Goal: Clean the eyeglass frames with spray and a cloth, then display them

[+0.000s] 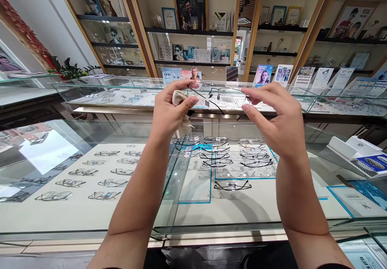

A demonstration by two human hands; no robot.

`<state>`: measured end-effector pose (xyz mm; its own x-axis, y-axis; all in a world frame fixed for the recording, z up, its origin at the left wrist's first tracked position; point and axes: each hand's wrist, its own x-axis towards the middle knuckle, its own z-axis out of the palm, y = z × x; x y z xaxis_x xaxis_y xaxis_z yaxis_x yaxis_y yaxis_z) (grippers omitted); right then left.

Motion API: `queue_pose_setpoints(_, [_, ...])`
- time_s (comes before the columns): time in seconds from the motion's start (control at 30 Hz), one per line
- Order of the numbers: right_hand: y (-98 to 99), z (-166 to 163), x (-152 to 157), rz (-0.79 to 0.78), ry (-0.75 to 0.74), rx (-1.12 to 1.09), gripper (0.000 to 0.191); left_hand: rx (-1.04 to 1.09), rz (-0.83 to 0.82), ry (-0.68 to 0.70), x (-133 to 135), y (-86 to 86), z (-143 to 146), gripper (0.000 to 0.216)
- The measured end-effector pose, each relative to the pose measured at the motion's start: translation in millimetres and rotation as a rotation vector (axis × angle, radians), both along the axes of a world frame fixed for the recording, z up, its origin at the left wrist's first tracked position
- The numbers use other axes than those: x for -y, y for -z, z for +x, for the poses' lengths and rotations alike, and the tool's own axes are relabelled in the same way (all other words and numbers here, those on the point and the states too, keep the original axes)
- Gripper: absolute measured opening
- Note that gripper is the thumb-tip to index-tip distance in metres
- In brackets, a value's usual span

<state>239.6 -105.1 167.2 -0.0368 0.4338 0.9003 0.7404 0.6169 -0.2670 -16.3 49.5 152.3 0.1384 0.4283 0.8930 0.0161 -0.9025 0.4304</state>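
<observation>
A pair of thin-framed eyeglasses (218, 90) is held up in front of me above the glass counter, between both hands. My left hand (167, 107) is closed on the left side of the frame, with the thumb and index finger near the lens. A pale cloth (185, 128) is bunched in the same hand and hangs below it. With thumb and fingertips, my right hand (273, 109) pinches the right end of the frame. A small tag (207, 104) shows near the left lens. The dark temples point down toward me.
Under the hands stands a glass display counter (242, 224) with rows of eyeglasses (217, 162) and a single pair (232, 185) nearer me. A white box (359, 154) sits at the right. Behind are another glass case (136, 84), upright leaflets (325, 77) and wall shelves (190, 31).
</observation>
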Motion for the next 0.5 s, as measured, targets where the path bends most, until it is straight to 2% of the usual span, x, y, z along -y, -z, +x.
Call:
queue_pose_setpoints(0.3, [0.8, 1, -2, 0.028, -0.031, -0.019, 0.025, 0.017, 0.013, -0.001, 4, -1.5, 1, 0.051])
queue_pose_setpoints(0.5, [4.7, 7, -18, -0.031, -0.129, -0.151, 0.029, 0.112, 0.211, -0.151, 15, -1.3, 8, 0.048])
